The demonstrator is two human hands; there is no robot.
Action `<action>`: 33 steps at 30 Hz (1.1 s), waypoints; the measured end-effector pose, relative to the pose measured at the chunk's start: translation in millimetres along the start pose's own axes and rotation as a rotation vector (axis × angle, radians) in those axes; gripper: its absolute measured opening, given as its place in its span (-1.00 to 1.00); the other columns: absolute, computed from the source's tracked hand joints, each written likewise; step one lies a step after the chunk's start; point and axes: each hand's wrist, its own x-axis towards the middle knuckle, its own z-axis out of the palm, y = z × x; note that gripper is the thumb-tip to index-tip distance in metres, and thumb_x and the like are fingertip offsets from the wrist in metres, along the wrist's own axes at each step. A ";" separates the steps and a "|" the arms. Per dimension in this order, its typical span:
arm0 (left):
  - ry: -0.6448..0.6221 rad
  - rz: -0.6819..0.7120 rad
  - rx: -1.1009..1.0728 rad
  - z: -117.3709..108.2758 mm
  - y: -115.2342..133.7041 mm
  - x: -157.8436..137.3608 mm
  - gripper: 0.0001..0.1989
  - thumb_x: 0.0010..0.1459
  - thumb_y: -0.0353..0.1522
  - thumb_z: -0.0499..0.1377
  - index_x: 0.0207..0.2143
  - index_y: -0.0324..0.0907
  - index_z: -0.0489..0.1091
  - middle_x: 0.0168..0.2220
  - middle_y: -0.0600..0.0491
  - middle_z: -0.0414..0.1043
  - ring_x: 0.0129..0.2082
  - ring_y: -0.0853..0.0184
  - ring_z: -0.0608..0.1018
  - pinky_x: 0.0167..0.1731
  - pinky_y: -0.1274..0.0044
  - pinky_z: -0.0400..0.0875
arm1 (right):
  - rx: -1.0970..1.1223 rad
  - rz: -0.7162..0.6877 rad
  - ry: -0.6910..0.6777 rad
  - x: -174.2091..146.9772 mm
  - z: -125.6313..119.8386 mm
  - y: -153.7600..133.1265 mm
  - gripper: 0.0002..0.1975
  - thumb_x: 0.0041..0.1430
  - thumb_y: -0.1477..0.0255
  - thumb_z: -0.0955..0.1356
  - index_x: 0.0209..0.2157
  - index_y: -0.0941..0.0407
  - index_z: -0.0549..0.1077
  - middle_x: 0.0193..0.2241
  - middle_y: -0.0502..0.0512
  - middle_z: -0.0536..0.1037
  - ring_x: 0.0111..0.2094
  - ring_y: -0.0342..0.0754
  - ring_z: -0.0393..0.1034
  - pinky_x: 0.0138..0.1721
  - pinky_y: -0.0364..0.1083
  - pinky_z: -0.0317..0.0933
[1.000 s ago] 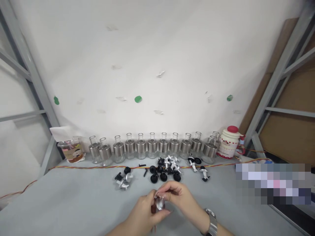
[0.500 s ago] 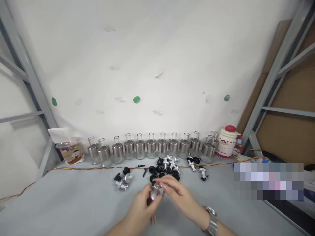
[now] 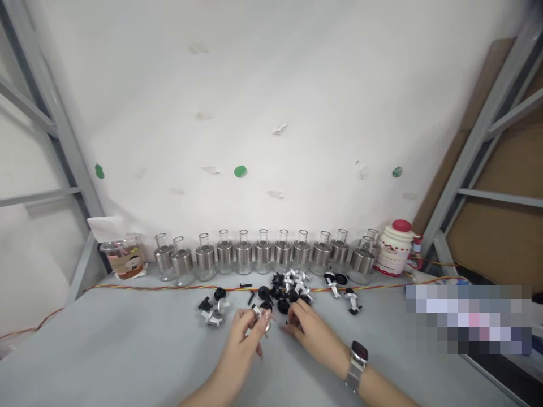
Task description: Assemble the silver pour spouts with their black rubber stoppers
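My left hand (image 3: 244,336) pinches a small silver spout-like piece (image 3: 257,310) between thumb and fingers, above the grey table. To its right, my right hand (image 3: 316,333) is at the near edge of a heap of silver and black spout parts (image 3: 292,280). Its fingers are bent and drawn together, and whatever lies between them is hidden. Close by in the heap are round black caps (image 3: 283,306). A small group of silver and black parts (image 3: 212,318) rests left of my left hand.
Several glass bottles with metal sleeves (image 3: 244,251) form a row along the wall. A red-and-yellow twisted wire (image 3: 169,288) crosses the table before them. A lidded plastic cup (image 3: 123,263) stands left, a white jar with a red top (image 3: 394,251) right. Two black sticks (image 3: 246,285) lie near the heap.
My hands were together around the silver piece and have come apart. The right hand has moved right, to the heap's near edge, while the left hand keeps the piece and has shifted slightly left.
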 end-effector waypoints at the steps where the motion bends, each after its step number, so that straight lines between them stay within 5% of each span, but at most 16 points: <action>1: -0.015 -0.015 -0.047 0.4 -0.6 0.9 -0.68 -0.03 -0.15 0.12 -0.50 -0.25 0.41 -0.43 0.07 0.23 -0.44 0.37 0.39 -0.61 0.62 0.36 | -0.007 -0.002 0.008 0.3 0.9 -0.2 -0.96 0.06 0.44 0.24 -0.42 0.11 0.29 -0.38 0.05 0.33 -0.38 -0.07 0.25 -0.34 -0.14 0.13; 4: -0.044 -0.112 -0.222 0.8 -3.8 5.9 -0.65 -0.13 -0.12 0.19 -0.51 -0.27 0.44 -0.38 0.03 0.30 -0.43 0.33 0.43 -0.47 0.50 0.40 | -0.034 0.018 0.019 0.8 1.7 1.3 -0.93 0.07 0.47 0.20 -0.42 0.12 0.29 -0.39 0.07 0.34 -0.40 -0.07 0.27 -0.36 -0.13 0.12; 9: 0.025 -0.274 -0.344 -0.2 -1.6 9.6 -0.58 -0.20 -0.15 0.25 -0.35 -0.30 0.44 -0.34 -0.02 0.39 -0.51 0.39 0.46 -0.53 0.58 0.29 | -0.012 0.030 0.016 -0.3 -1.6 3.0 -0.91 0.02 0.52 0.20 -0.44 0.13 0.31 -0.41 0.07 0.35 -0.40 -0.07 0.26 -0.35 -0.12 0.10; 13: 0.045 -0.331 -0.366 0.4 1.5 9.6 -0.56 -0.28 -0.15 0.29 -0.37 -0.29 0.43 -0.42 0.04 0.39 -0.54 0.40 0.47 -0.58 0.61 0.21 | 0.259 0.093 0.052 2.0 -2.1 3.2 -0.96 -0.03 0.49 0.25 -0.51 0.12 0.32 -0.48 0.02 0.35 -0.43 -0.09 0.23 -0.36 -0.11 0.08; 20: -0.032 -0.340 -0.296 -0.7 -5.9 12.8 -0.46 -0.30 -0.09 0.27 -0.30 -0.27 0.37 -0.46 0.08 0.41 -0.60 0.45 0.43 -0.64 0.64 0.10 | 0.661 0.208 -0.077 13.4 -1.0 3.0 -0.75 -0.13 0.27 0.34 -0.46 0.13 0.25 -0.67 -0.12 0.34 -0.72 -0.22 0.19 -0.69 -0.20 0.09; 24: -0.034 -0.367 -0.254 -1.2 -12.6 14.1 -0.45 -0.28 0.01 0.18 -0.36 -0.26 0.36 -0.52 0.13 0.37 -0.70 0.50 0.35 -0.69 0.64 0.05 | 1.061 0.196 -0.096 12.5 -3.4 -1.8 -0.48 -0.26 0.26 0.44 -0.22 0.12 0.27 -0.65 -0.18 0.32 -0.68 -0.20 0.28 -0.61 -0.16 0.20; 33: -0.165 -0.214 0.095 2.3 -4.5 4.6 -0.56 -0.19 0.00 0.14 -0.53 -0.22 0.28 -0.65 0.27 0.08 -0.74 0.57 0.08 -0.73 0.64 -0.05 | 1.260 0.254 -0.200 3.8 -10.1 -18.3 -0.67 -0.28 0.30 0.47 -0.46 0.19 0.39 -0.61 -0.05 0.45 -0.61 -0.15 0.38 -0.46 -0.12 0.22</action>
